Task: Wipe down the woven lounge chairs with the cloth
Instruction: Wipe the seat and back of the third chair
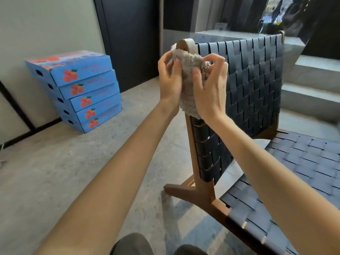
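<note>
Both hands at frame center, left hand (pixel 170 80) and right hand (pixel 211 87) each grasped the cloth (pixel 187 78), cloth draped against the chair (pixel 253 85) post.

A pale wall (pixel 46 24) meets a tall dark door (pixel 128 34). Five blue fruit boxes (pixel 82 89) sit stacked on the grey speckled floor (pixel 55 172) beside the wall. Daylight washes pale stone steps (pixel 312 74) at right.

- Both forearms (pixel 110 172) are bare right up to the frame edge.
- Left hand (pixel 170 80) and right hand (pixel 211 89) are bare too, with slim fingers (pixel 164 57) and short nails.
- Down low, two knees (pixel 132 243) in dark grey-brown trousers.
</note>
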A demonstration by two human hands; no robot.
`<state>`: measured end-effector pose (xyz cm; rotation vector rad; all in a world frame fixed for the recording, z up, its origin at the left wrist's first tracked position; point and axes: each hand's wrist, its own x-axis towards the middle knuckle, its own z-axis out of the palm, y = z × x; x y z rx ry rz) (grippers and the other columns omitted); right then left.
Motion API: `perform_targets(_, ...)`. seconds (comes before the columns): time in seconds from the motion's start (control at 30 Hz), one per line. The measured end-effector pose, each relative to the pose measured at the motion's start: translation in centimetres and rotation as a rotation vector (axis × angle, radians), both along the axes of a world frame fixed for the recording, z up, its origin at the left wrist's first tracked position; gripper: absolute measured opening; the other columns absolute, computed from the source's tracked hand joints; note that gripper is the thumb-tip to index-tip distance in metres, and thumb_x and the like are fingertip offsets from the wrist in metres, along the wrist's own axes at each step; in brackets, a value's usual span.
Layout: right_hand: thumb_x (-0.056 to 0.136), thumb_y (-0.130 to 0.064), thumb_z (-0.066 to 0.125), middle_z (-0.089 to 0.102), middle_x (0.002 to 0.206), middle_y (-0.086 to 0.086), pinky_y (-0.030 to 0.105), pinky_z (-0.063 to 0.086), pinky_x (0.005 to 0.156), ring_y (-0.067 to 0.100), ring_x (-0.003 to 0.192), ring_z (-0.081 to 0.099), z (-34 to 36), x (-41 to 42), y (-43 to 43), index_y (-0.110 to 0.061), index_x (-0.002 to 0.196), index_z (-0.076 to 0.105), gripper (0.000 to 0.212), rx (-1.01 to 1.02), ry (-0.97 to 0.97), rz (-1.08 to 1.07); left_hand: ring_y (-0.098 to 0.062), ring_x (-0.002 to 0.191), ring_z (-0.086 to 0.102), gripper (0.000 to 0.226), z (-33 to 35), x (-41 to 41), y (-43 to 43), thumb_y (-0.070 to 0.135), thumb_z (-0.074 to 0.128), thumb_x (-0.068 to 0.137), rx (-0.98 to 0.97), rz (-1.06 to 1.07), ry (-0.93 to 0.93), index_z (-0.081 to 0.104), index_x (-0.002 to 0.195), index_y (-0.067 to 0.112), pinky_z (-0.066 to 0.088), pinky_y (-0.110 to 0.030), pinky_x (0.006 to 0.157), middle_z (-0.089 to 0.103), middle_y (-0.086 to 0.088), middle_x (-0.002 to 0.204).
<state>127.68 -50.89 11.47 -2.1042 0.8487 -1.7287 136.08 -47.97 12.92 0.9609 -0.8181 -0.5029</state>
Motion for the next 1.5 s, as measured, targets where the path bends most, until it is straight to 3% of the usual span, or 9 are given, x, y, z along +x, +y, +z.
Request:
perform_targets(0.2, 0.099, -0.028, 0.046, 0.042, 0.127, 0.018, 0.036, 0.046, 0.094, 0.014, 0.114, 0.034, -4.8, -0.3, -0.3, -0.028, 0.127, 0.032, 0.032, -0.164, 0.119, -0.082, -0.016, 0.121, 0.055, 0.047, -3.7, 0.7, 0.1, 0.021, 0.04, 0.103, 0.036, -0.13, -0.128, 0.029, 0.149, 0.017, 0.05, -0.038, 0.099, 0.052, -0.001, 0.135)
perform_targets(0.33, 0.099, -0.02, 0.048, 0.044, 0.12, 0.019, 0.028, 0.049, 0.082, 0.011, 0.105, 0.042, -6.7, -2.1, 0.5, -0.025, 0.122, 0.036, 0.027, -0.202, 0.152, -0.002, -0.013, 0.111, 0.06, 0.045, -7.0, -0.2, 1.8, 0.019, 0.05, 0.099, 0.175, -0.08, -0.154, 0.042, 0.143, 0.014, 0.055, -0.024, 0.087, 0.059, -0.006, 0.129)
perform_targets(0.43, 0.098, -0.018, 0.052, 0.046, 0.112, 0.019, 0.032, 0.053, 0.074, 0.018, 0.096, 0.05, -8.8, -3.9, 0.9, -0.02, 0.117, 0.038, 0.024, -0.189, 0.219, 0.043, -0.015, 0.109, 0.063, 0.042, -9.4, -0.6, 2.6, 0.017, 0.056, 0.096, 0.208, -0.044, -0.17, 0.051, 0.137, 0.012, 0.056, -0.032, 0.088, 0.064, -0.002, 0.122)
perform_targets(0.6, 0.095, -0.014, 0.056, 0.046, 0.108, 0.01, 0.012, 0.041, 0.068, 0.013, 0.087, 0.046, -14.3, -8.0, 3.0, -0.022, 0.11, 0.039, 0.024, 0.003, 0.392, 0.067, -0.017, 0.111, 0.063, 0.044, -15.2, -2.1, 4.6, 0.02, 0.06, 0.094, 0.365, -0.14, -0.261, 0.051, 0.137, 0.019, 0.056, -0.03, 0.086, 0.064, -0.004, 0.126)
perform_targets(0.93, 0.091, -0.016, 0.063, 0.052, 0.099, -0.004, 0.016, 0.04, 0.066, 0.016, 0.081, 0.05, -21.4, -14.5, 5.2, -0.027, 0.093, 0.042, 0.023, 0.377, 0.771, 0.187, -0.012, 0.106, 0.063, 0.028, -26.6, -6.4, 7.1, 0.023, 0.061, 0.093, 0.729, -0.157, -0.358, 0.065, 0.121, 0.022, 0.041, -0.002, 0.071, 0.069, 0.003, 0.115)
perform_targets(1.03, 0.087, -0.016, 0.065, 0.058, 0.099, 0.001, 0.037, 0.049, 0.072, 0.024, 0.085, 0.055, -23.8, -15.8, 5.6, -0.027, 0.09, 0.042, 0.026, 0.448, 0.858, 0.172, -0.003, 0.089, 0.064, 0.019, -29.0, -6.9, 7.5, 0.016, 0.063, 0.092, 0.754, -0.215, -0.405, 0.069, 0.11, 0.016, 0.04, 0.001, 0.065, 0.071, 0.001, 0.106)
perform_targets(1.1, 0.087, -0.016, 0.065, 0.056, 0.099, 0.001, 0.042, 0.048, 0.072, 0.026, 0.083, 0.055, -25.0, -16.4, 6.1, -0.023, 0.091, 0.044, 0.023, 0.483, 0.865, 0.155, 0.008, 0.072, 0.056, 0.013, -29.9, -7.4, 8.1, 0.014, 0.063, 0.091, 0.778, -0.196, -0.451, 0.07, 0.101, 0.013, 0.039, -0.001, 0.06, 0.069, 0.006, 0.094)
perform_targets(1.33, 0.086, -0.019, 0.065, 0.048, 0.086, -0.008, 0.032, 0.04, 0.061, 0.023, 0.08, 0.055, -24.0, -17.3, 7.8, -0.018, 0.093, 0.057, 0.011, 0.389, 1.016, 0.067, -0.015, 0.072, 0.063, 0.017, -31.5, -9.0, 9.1, 0.029, 0.062, 0.083, 0.893, 0.044, -0.469, 0.064, 0.067, 0.03, 0.046, -0.029, 0.061, 0.071, 0.0, 0.08)
perform_targets(1.5, 0.073, -0.036, 0.08, 0.063, 0.083, -0.009, 0.032, 0.047, 0.069, 0.014, 0.08, 0.057, -20.4, -20.8, 8.8, -0.027, 0.086, 0.067, 0.02, 0.552, 0.89, -0.035, -0.009, 0.083, 0.066, 0.01, -33.0, -12.3, 12.1, 0.028, 0.069, 0.083, 0.891, -0.315, -0.281, 0.072, 0.087, 0.02, 0.052, -0.027, 0.076, 0.071, 0.007, 0.084)
